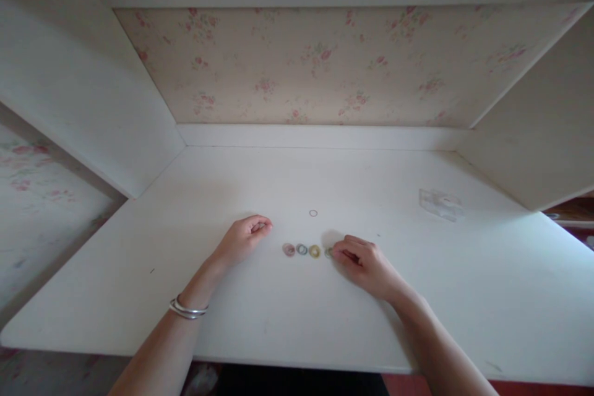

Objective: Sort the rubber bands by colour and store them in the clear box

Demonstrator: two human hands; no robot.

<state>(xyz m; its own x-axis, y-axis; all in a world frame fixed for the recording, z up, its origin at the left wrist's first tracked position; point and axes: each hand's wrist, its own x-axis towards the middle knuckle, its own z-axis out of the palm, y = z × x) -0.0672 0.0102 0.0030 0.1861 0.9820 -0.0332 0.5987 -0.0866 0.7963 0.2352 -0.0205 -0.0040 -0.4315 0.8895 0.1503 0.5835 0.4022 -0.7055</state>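
Observation:
Small ring-shaped bands, looking like rubber bands, lie in a row of little piles on the white desk (260, 309): a pinkish pile (288, 250), a blue-grey pile (302, 249), a yellow pile (314, 251) and a green pile (328, 253). My right hand (362, 260) is closed in a pinch, its fingertips at the green pile and partly covering it. A single thin brownish band (313, 213) lies apart, behind the row. Left of the row, my left hand (245, 238) rests with curled fingers, thumb near the index finger; nothing shows in it.
A clear plastic bag or packet (440, 205) lies at the back right of the desk. A small dark sliver (152, 271) is on the left side. White panels stand at both sides, and a floral-papered wall (297, 68) is behind.

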